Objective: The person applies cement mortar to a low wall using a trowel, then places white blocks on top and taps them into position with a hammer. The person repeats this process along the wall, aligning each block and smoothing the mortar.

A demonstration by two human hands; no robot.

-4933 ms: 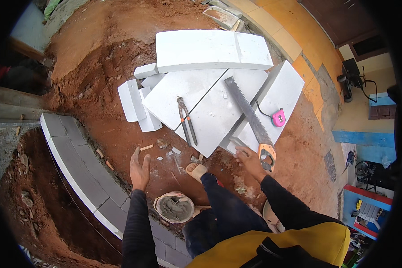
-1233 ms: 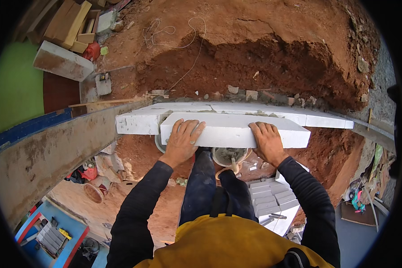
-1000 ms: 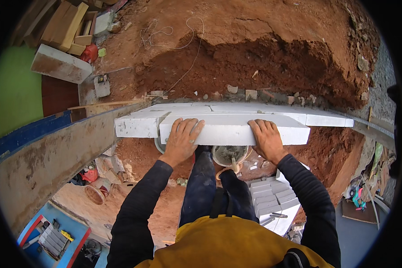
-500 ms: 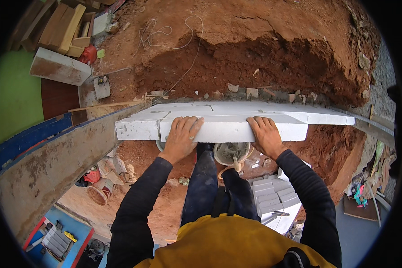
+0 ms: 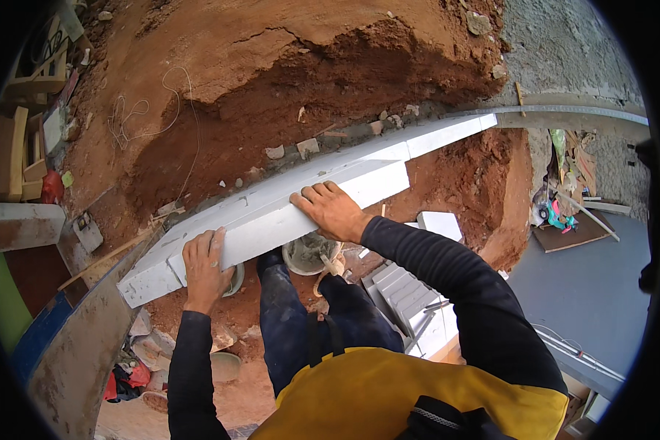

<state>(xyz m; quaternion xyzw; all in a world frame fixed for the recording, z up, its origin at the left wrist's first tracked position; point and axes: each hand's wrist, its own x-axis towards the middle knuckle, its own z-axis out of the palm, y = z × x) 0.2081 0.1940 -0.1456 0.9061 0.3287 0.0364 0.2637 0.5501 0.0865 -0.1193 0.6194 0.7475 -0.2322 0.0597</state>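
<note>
Long white rectangular block [image 5: 260, 238] lies along the near side of a low wall of smooth white blocks [image 5: 447, 137], slanting up to the right, its left end close against another white block [image 5: 145, 281]. Both hands are on it, part-way open: the left hand [image 5: 207, 270] bends its fingers over the upper edge near the left end, and the right hand [image 5: 332, 211] does the same further along, well apart from the left. Whether they grip or only press cannot be told. Below the block, near the person's feet, stands a round pale bucket [image 5: 286, 257] of wet grey mortar [image 5: 312, 250]. To its right are stacked cut white block pieces [image 5: 407, 290]. Beyond the wall, a thin white string [image 5: 196, 139] trails across reddish-brown earth [image 5: 220, 55]
</note>
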